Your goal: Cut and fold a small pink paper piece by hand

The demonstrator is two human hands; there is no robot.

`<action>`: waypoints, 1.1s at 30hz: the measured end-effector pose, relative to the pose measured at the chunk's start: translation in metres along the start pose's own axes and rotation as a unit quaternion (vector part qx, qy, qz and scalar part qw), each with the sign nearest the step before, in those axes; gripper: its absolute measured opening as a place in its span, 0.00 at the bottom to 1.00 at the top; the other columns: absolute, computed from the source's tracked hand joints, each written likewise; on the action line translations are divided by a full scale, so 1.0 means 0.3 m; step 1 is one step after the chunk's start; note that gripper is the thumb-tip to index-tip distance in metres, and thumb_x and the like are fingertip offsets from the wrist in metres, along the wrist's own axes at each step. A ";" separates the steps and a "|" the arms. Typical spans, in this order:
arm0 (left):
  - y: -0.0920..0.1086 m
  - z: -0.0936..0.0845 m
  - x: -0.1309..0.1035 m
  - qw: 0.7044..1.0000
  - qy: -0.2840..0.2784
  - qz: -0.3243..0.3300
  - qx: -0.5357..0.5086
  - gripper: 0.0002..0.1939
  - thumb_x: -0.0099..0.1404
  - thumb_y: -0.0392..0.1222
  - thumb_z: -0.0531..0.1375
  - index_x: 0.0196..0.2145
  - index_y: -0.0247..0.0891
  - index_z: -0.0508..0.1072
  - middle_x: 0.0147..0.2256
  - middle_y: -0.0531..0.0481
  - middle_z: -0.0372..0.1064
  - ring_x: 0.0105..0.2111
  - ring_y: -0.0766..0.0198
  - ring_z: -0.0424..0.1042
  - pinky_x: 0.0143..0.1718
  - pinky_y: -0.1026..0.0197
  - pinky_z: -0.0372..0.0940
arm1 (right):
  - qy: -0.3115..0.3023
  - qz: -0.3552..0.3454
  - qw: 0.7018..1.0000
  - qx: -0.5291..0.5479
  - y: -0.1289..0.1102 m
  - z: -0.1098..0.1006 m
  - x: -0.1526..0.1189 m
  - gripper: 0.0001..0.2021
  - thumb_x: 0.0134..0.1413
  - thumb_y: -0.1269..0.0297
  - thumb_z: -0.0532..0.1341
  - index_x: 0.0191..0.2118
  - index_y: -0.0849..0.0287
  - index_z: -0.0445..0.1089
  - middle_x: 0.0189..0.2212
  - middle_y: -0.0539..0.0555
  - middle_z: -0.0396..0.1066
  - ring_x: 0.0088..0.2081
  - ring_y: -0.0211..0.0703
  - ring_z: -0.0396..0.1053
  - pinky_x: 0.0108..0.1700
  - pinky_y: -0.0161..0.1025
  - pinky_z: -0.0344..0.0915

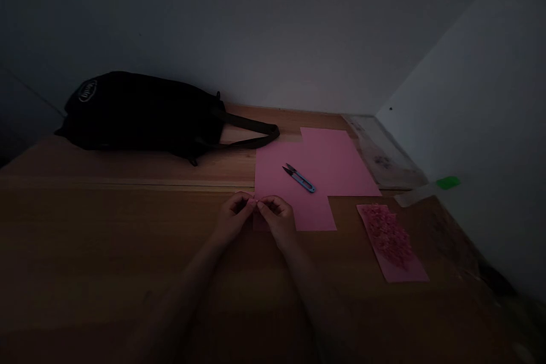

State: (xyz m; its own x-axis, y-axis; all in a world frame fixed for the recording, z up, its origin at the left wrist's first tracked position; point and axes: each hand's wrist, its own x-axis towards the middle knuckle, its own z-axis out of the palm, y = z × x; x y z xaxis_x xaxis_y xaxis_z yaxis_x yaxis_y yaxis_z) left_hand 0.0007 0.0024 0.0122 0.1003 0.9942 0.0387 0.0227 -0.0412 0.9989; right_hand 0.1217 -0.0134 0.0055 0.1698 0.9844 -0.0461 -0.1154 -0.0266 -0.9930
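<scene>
My left hand and my right hand meet at the lower left edge of the pink paper. Both are closed, thumbs against fingers, pinching a tiny pink piece between them. It looks like paper, but the dim light and the fingers hide most of it. Just beyond my hands, a pair of blue-handled thread snips rests on the pink sheets, blades pointing to the upper left. To the right, a heap of small pink pieces covers much of a narrow pink card.
A black bag lies at the back left, its strap reaching the sheets. Clear plastic lies at the back right by the wall. A clear item with a green end sits near the right edge of the wooden table.
</scene>
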 end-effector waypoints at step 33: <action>0.009 -0.003 0.001 1.000 -0.011 -0.004 0.011 0.06 0.53 0.42 0.60 0.23 0.37 0.71 0.24 0.52 0.68 0.27 0.66 0.67 0.32 0.64 0.62 | 0.011 -0.001 1.000 -0.009 -0.004 0.002 0.002 0.05 0.39 0.63 0.60 0.22 0.58 0.67 0.21 0.48 0.68 0.25 0.37 0.65 0.29 0.35 0.62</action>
State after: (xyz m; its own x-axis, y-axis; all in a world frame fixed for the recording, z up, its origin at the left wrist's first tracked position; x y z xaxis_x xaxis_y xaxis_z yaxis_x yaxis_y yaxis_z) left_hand -0.0001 0.0026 0.0151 0.1227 0.9920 0.0298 0.0462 -0.0357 0.9983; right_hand 0.1213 -0.0127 0.0066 0.1913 0.9804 -0.0470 -0.0982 -0.0286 -0.9948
